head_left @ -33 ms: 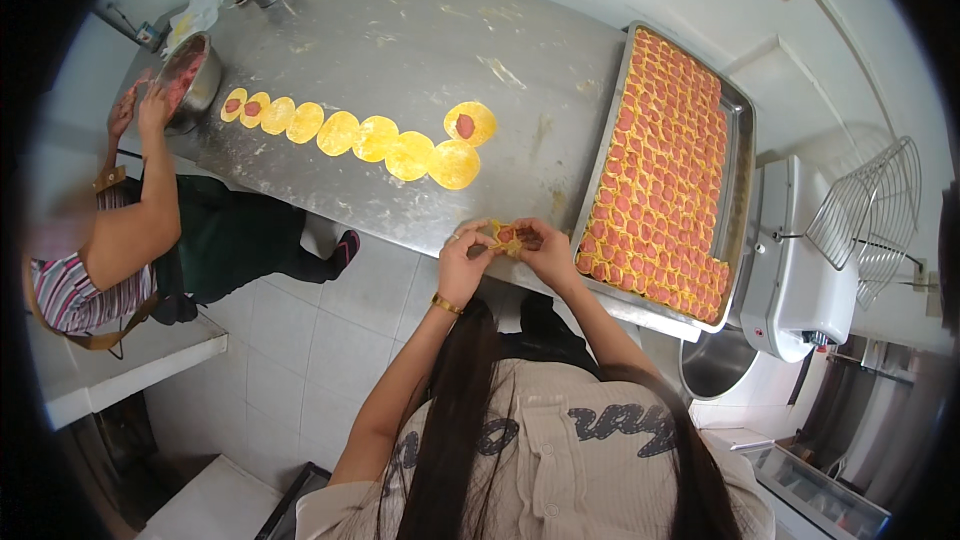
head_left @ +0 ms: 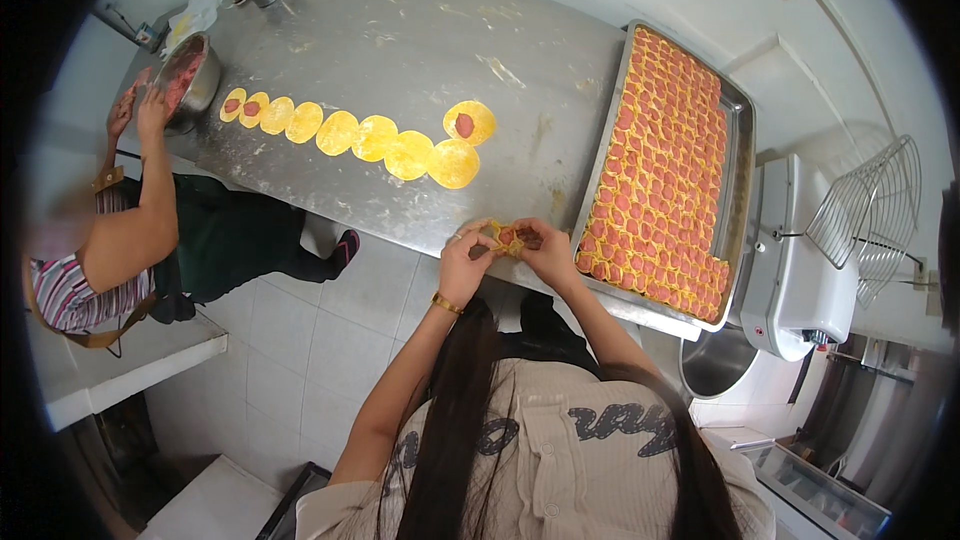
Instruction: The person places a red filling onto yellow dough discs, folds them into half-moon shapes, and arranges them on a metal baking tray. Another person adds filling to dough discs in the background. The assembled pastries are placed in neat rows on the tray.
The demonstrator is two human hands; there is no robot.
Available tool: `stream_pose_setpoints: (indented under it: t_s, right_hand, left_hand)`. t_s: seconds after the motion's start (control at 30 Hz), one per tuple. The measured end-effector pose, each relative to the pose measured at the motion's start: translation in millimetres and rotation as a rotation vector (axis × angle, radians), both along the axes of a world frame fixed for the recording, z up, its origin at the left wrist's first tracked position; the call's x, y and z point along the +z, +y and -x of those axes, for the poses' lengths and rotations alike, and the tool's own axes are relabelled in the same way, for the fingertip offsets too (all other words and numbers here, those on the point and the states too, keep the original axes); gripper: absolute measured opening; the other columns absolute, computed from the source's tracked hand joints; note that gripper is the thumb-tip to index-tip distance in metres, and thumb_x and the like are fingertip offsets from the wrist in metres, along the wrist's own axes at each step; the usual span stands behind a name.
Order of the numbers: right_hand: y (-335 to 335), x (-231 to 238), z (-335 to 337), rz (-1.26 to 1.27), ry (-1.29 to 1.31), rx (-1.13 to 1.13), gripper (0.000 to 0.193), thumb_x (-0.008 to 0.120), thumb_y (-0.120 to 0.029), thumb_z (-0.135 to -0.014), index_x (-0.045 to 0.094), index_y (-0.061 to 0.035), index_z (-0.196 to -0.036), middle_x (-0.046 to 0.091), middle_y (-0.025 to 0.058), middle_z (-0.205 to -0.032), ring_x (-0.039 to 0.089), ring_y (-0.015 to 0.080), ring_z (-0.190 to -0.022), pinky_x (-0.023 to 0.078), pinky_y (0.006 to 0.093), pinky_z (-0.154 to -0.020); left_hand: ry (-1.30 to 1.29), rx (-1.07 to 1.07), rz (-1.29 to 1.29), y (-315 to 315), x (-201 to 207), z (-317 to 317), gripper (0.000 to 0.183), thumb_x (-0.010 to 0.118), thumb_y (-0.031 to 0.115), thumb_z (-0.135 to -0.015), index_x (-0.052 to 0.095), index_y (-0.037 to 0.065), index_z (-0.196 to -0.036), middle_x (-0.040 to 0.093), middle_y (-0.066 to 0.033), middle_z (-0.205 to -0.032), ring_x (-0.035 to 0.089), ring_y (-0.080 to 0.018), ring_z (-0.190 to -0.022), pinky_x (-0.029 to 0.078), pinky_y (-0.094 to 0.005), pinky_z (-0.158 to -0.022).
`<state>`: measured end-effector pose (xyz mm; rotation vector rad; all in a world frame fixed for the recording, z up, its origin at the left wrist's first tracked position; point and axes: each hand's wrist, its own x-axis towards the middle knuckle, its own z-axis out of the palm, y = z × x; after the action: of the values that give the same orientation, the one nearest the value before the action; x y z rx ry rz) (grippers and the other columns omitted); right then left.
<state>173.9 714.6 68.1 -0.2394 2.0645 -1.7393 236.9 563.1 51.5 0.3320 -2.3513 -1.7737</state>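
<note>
Hands (head_left: pixel 462 265) close together, both apparently pinched.

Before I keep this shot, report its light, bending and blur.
Head view: soft light puts a dull sheen on the metal table, whose far edge bows; head view: black fills the corners and a blurred patch covers the co-worker's head; head view: the left hand and right hand look fairly clear, but the dumpling between them lacks fine detail.

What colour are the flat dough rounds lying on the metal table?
The rounds are yellow, some with whitish dusting, seen best in the head view.
</note>
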Motion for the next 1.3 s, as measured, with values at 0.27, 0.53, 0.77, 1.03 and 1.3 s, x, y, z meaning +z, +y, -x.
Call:
stream_pose_setpoints:
  t_s: [0.27, 0.53, 0.77, 1.03, 1.3]
  right_hand:
    - [-1.5, 0.9, 16.2, -0.363, 0.424, 0.158, 0.023, 0.061, 0.002, -0.069, 0.059, -0.0013, -0.092, 0.061, 0.0162, -0.087, 0.060, 0.0354, -0.081, 0.049, 0.0382, -0.069]
    - [3.7, 1.0, 6.1, -0.399, 0.461, 0.161, 0.018, 0.059, 0.002, -0.071, 0.062, -0.0026, -0.088, 0.059, 0.0155, -0.087, 0.059, 0.0365, -0.079, 0.048, 0.0418, -0.069]
    - [2.5, -4.0, 13.1, -0.309, 0.517, 0.151, 0.016, 0.060, 0.001, -0.069, 0.063, -0.0028, -0.084, 0.060, 0.0138, -0.080, 0.059, 0.0348, -0.077, 0.048, 0.0409, -0.067]
    - [4.1, -1.1, 10.9, -0.461, 0.512, 0.146, 0.029, 0.058, 0.006, -0.066, 0.064, -0.0045, -0.092, 0.061, 0.0109, -0.083, 0.061, 0.0319, -0.078, 0.049, 0.0375, -0.067]
    - [1.5, 3.3, 15.7, -0.430, 0.534, 0.183, 0.023, 0.058, 0.005, -0.067, 0.063, -0.0049, -0.087, 0.060, 0.0116, -0.085, 0.060, 0.0326, -0.078, 0.048, 0.0380, -0.066]
  left_hand:
    - [-0.114, -0.036, -0.038, 1.9, -2.2, 10.9, 0.030, 0.072, 0.001, -0.067, 0.056, 0.002, -0.093, 0.064, -0.0106, -0.090, 0.065, -0.0236, -0.077, 0.054, -0.0315, -0.069]
    - [-0.073, -0.175, 0.252, 5.2, 2.2, 14.6, 0.033, 0.077, 0.014, -0.066, 0.058, 0.005, -0.092, 0.065, -0.0092, -0.077, 0.065, -0.0214, -0.069, 0.050, -0.0320, -0.062]
    - [-0.172, -0.211, 0.360, 4.9, 4.1, 22.9, 0.036, 0.079, 0.019, -0.063, 0.058, 0.006, -0.088, 0.065, -0.0071, -0.073, 0.064, -0.0220, -0.067, 0.049, -0.0321, -0.060]
    - [-0.075, -0.249, 0.097, -3.3, 2.0, 23.9, 0.032, 0.079, 0.012, -0.064, 0.057, 0.003, -0.085, 0.064, -0.0098, -0.073, 0.064, -0.0225, -0.064, 0.050, -0.0317, -0.058]
    - [-0.070, -0.248, 0.190, -5.3, 8.7, 23.0, 0.032, 0.077, 0.008, -0.064, 0.057, 0.002, -0.087, 0.064, -0.0118, -0.080, 0.064, -0.0222, -0.067, 0.050, -0.0313, -0.061]
